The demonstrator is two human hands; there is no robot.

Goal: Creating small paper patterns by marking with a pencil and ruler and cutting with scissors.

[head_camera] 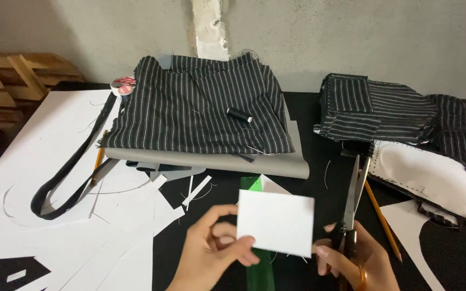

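The left hand (214,250) pinches a white paper rectangle (276,222) by its lower left corner, thumb on the front and fingers curled behind. The right hand (354,261) touches the paper's lower right corner with a fingertip while its other fingers are closed through the handles of a pair of scissors (351,207). The scissor blades point up and away from the paper, just to its right, and look closed or nearly so.

The paper is held above a black table (319,161). Directly behind and below it lies a green strip (259,269), with a bit of green also showing above the paper's top edge. Right of the paper, just past the scissors, a pencil (383,221) lies slanted on the table. Further right sits a white padded shape with a dark striped edge (427,178), and above that a stack of folded striped fabric (373,108).

Above and left of the paper, a larger piece of striped fabric (195,108) lies on a grey sheet (217,161), with a small black thread spool (239,115) resting on it. Left of the paper are white paper sheets and scraps (44,161), a dark fabric strip looped across them (66,178), and a second pencil (98,161). A roll of tape (123,85) sits at the far upper left, near the big fabric's corner.
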